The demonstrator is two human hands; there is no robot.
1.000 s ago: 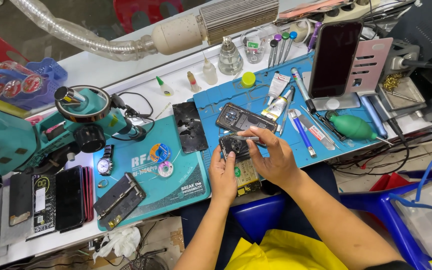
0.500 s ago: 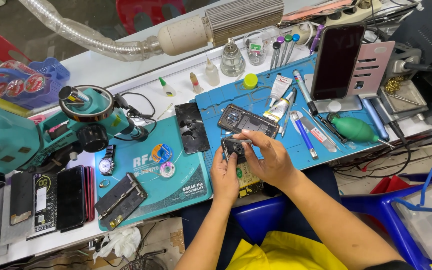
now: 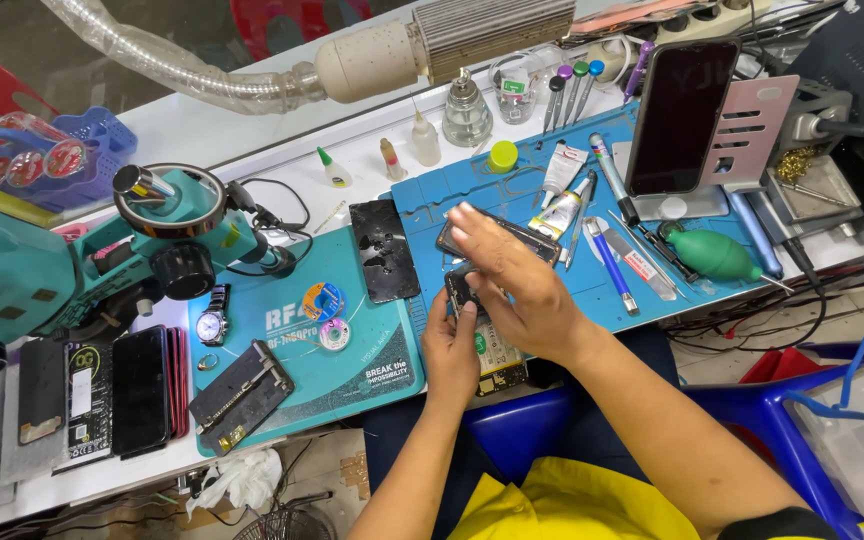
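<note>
The left hand [image 3: 449,345] comes up from the near edge of the bench and grips a small dark phone part [image 3: 460,290] by its near end, fingers curled about it; the right hand [image 3: 512,285] lies over the same part from the right, its fingers bent down and pinching at the part's top, so both hands are closed on it. The part sits just above the seam where the teal mat [image 3: 282,380] on the left meets the blue work mat [image 3: 692,300] on the right; under the hands a green circuit board [image 3: 497,360] lies at the near edge. Just beyond the right hand's fingertips rests an opened phone body [image 3: 527,240], dark and tilted; left of it lies a black screen panel [image 3: 382,250]. On the far right a phone [image 3: 677,115] stands upright in a pink stand [image 3: 747,135]; near it lie a green rubber blower [image 3: 717,255] and a blue pen-like tool [image 3: 610,265]. On the left a teal microscope [image 3: 102,265] reaches over the bench; a wristwatch [image 3: 212,320] lies at the teal mat's left edge, and dark phones [image 3: 142,390] lie side by side further left.
</note>
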